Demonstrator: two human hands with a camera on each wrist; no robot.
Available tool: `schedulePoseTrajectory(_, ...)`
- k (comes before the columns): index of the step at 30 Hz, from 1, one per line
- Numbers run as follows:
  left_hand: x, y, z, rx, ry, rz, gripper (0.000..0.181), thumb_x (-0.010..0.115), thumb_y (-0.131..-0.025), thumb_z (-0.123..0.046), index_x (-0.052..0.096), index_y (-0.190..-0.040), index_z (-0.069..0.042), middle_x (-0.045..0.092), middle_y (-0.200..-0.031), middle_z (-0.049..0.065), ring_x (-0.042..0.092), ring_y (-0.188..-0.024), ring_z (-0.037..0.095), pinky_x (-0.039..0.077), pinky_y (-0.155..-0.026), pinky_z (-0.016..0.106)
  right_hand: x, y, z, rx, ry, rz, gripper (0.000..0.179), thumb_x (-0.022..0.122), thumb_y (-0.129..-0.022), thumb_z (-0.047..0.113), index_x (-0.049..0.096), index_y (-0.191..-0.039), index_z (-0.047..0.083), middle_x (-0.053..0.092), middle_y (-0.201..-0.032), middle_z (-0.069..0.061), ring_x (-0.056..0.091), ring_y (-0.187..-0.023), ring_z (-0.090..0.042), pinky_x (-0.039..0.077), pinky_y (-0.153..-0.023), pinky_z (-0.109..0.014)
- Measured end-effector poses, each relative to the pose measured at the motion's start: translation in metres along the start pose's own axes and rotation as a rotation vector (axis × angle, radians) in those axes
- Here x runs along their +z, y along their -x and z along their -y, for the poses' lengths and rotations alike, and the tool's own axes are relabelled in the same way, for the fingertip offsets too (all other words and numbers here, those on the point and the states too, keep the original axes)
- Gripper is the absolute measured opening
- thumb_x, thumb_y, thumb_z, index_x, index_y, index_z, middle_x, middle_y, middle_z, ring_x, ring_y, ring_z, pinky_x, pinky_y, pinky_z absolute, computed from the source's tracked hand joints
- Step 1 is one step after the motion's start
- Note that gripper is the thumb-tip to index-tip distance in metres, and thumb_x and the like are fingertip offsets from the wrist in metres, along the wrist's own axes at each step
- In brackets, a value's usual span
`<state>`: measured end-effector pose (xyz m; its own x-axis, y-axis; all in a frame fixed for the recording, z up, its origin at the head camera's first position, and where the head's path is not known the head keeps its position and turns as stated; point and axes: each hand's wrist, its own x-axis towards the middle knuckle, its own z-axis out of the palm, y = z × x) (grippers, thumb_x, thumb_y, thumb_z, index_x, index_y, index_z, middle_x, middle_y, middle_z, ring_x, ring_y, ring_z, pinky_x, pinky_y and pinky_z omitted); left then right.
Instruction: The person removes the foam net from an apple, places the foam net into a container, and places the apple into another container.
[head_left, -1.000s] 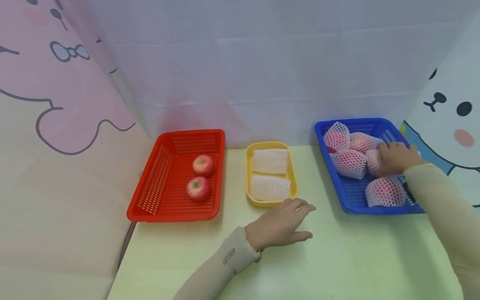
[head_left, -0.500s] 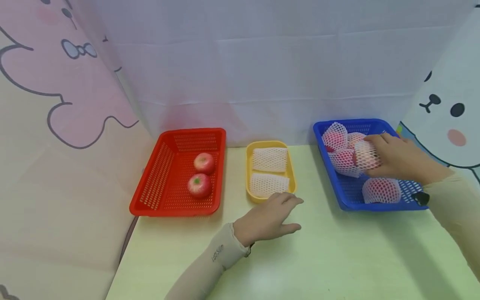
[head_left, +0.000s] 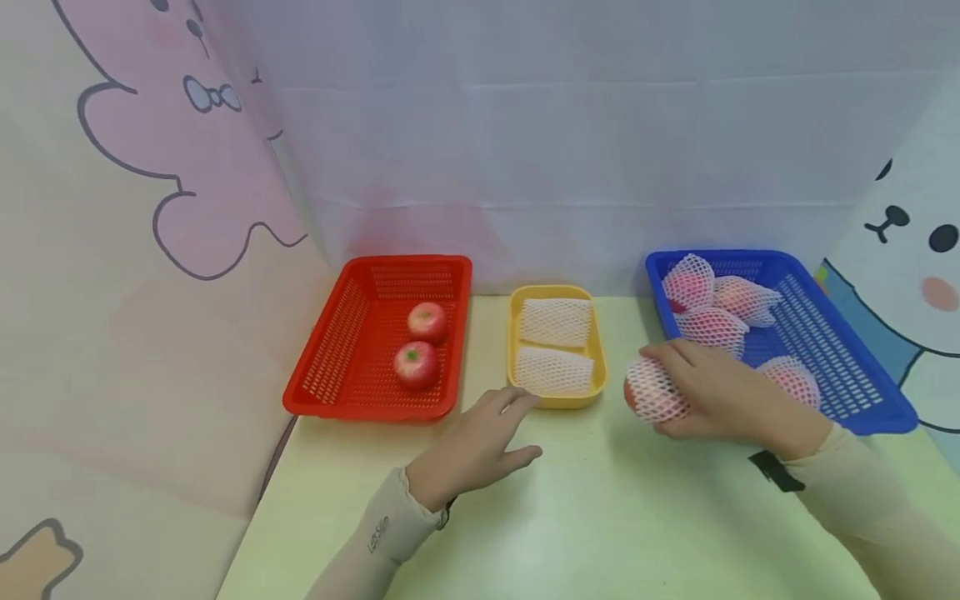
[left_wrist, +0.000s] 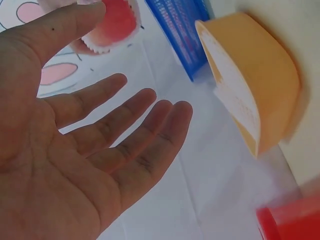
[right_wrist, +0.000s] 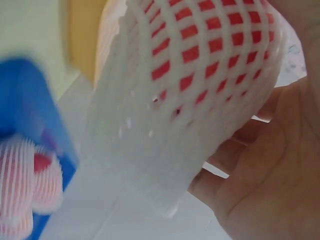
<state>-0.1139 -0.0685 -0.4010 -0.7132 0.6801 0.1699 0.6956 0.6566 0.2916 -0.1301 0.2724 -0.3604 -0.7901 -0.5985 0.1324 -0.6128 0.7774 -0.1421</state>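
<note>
Apple (head_left: 654, 392) gripped crosswise by right hand (head_left: 723, 393), red end leftward, left hand (head_left: 474, 448) spread, empty

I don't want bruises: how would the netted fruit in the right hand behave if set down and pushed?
The netted fruit looks round, so it may roll; its overhanging net could drag, and would probably cushion bumps.

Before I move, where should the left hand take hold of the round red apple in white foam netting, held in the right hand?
Probably at the apple's bare red end, coming from the left: that rounded end faces the left hand uncovered, while the right hand grips from the right.
</note>
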Motion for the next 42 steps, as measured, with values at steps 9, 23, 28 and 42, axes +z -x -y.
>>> schedulePoseTrajectory(9,-0.008,0.024,0.01,-0.088,0.023,0.018,0.06,0.073,-0.092,-0.036,0.053,-0.142,-0.011,0.054,-0.135,0.005,0.051,-0.123,0.022,0.047,-0.101,0.036,0.054,-0.013,0.045,-0.135,-0.078,-0.058,0.087,0.087,-0.068,0.044,0.05,-0.135,0.002,0.058,-0.116,-0.007,0.058,-0.097,-0.02,0.054,-0.081,-0.041)
schedulePoseTrajectory(23,0.0,0.045,0.02,-0.101,0.065,0.008,0.057,0.077,-0.089,-0.033,0.055,-0.136,-0.008,0.057,-0.129,0.006,0.054,-0.117,0.021,0.048,-0.099,0.036,0.114,-0.024,0.08,-0.042,-0.218,0.054,0.083,0.084,-0.076,0.045,0.048,-0.137,0.001,0.053,-0.123,-0.011,0.057,-0.103,-0.021,0.053,-0.089,-0.043)
schedulePoseTrajectory(28,0.009,0.045,0.02,-0.099,0.056,0.026,0.055,0.077,-0.089,-0.034,0.058,-0.134,-0.009,0.059,-0.127,0.006,0.057,-0.115,0.022,0.048,-0.098,0.038,0.121,-0.023,0.083,-0.061,-0.231,0.032,0.083,0.085,-0.075,0.044,0.048,-0.136,0.0,0.053,-0.123,-0.011,0.056,-0.107,-0.021,0.052,-0.092,-0.042)
schedulePoseTrajectory(42,0.017,0.043,0.021,-0.098,0.029,0.077,0.054,0.075,-0.09,-0.036,0.059,-0.133,-0.009,0.061,-0.127,0.007,0.058,-0.114,0.023,0.049,-0.097,0.037,0.108,-0.025,0.086,-0.041,-0.232,0.049,0.096,0.084,-0.074,0.055,0.044,-0.143,0.002,0.055,-0.129,-0.012,0.058,-0.111,-0.026,0.052,-0.091,-0.047)
